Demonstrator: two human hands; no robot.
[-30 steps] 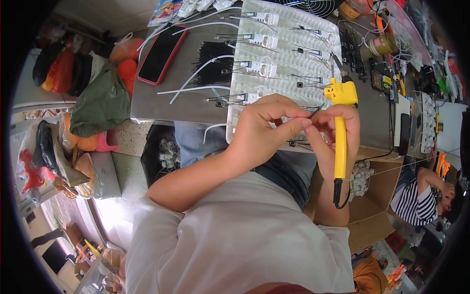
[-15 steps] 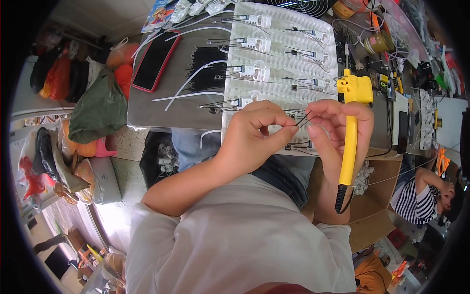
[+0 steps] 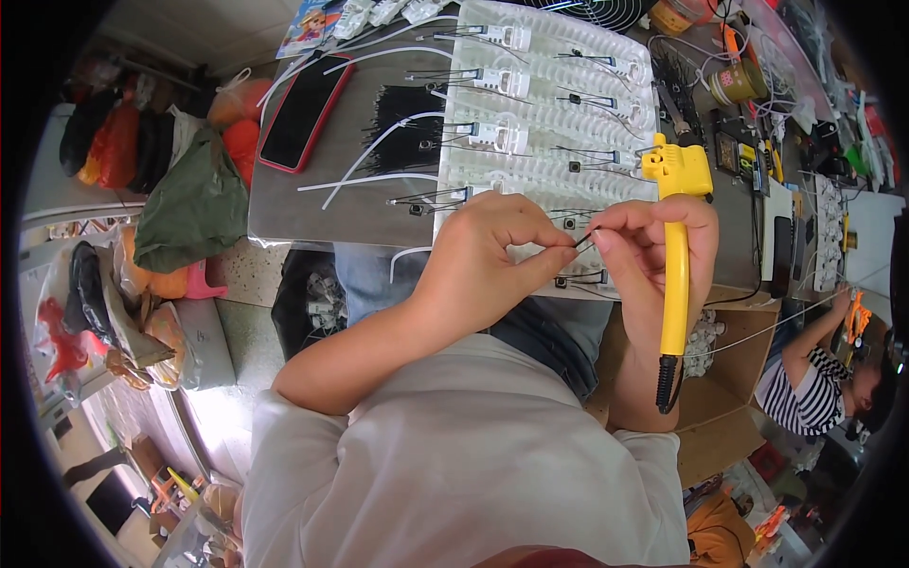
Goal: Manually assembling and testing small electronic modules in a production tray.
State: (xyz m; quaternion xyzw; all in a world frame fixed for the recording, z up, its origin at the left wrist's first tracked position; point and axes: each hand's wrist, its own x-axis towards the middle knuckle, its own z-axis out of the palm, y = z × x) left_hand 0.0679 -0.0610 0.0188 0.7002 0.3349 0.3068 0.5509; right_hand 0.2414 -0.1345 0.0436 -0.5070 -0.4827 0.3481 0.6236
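Observation:
A thin black wire (image 3: 586, 239) runs between my hands just over the near edge of a white ribbed tray (image 3: 542, 97). My left hand (image 3: 497, 248) pinches one end between thumb and forefinger. My right hand (image 3: 653, 248) pinches the other end with its fingertips. A yellow-handled soldering iron (image 3: 675, 284), its black cord sleeve pointing down, also rests across the right hand's fingers. In rows on the tray lie white plastic housings (image 3: 505, 138) and small circuit boards (image 3: 598, 157) with black leads. My fingers hide some nearest pieces.
Left of the tray lie a bundle of black wires (image 3: 402, 128), white cables (image 3: 379, 182) and a red-edged phone (image 3: 305, 115). A tin (image 3: 737, 83) and tools stand at the right. A cardboard box (image 3: 710, 407) sits below the table. Another person in a striped top (image 3: 805, 393) is at far right.
My right fingertips have closed in toward the left ones on the wire. The soldering iron has tilted more upright and shifted slightly left. The other person has raised an arm.

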